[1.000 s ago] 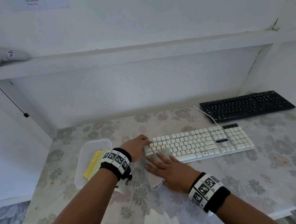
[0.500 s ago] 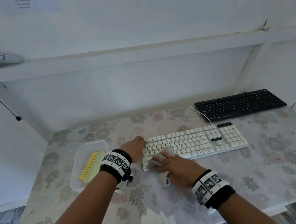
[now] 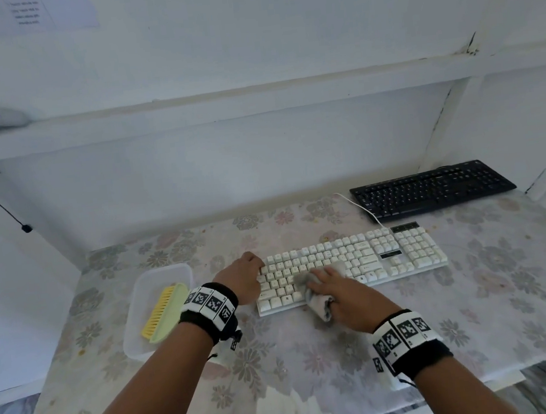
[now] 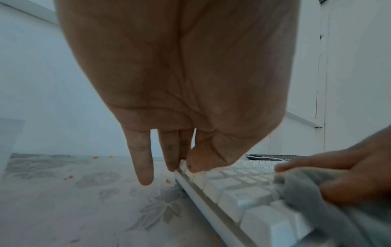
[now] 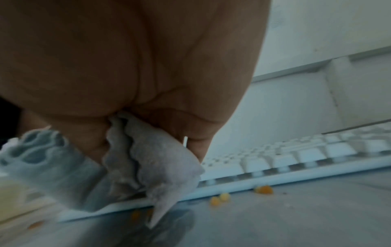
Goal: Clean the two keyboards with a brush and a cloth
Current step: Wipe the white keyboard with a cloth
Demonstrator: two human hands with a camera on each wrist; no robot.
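Observation:
The white keyboard [image 3: 370, 257] lies mid-table, with the black keyboard [image 3: 430, 188] behind it at the right. My left hand [image 3: 245, 278] grips the white keyboard's left end; in the left wrist view the thumb sits on the corner keys and the fingers [image 4: 169, 150] run down the edge. My right hand [image 3: 340, 293] holds a bunched grey cloth [image 3: 321, 305] and presses it onto the left-hand keys. In the right wrist view, the cloth [image 5: 156, 158] is gathered between thumb and palm and hangs over the keyboard's front edge [image 5: 232, 185].
A yellow-and-green brush [image 3: 165, 312] lies in a clear plastic container [image 3: 164, 269] left of my left wrist. Orange crumbs [image 5: 263, 189] dot the floral tablecloth along the keyboard's front. A white wall and shelf close off the back.
My right hand has slid the cloth to the right and farther onto the keys from the front left corner. My left hand keeps its hold on the keyboard's end.

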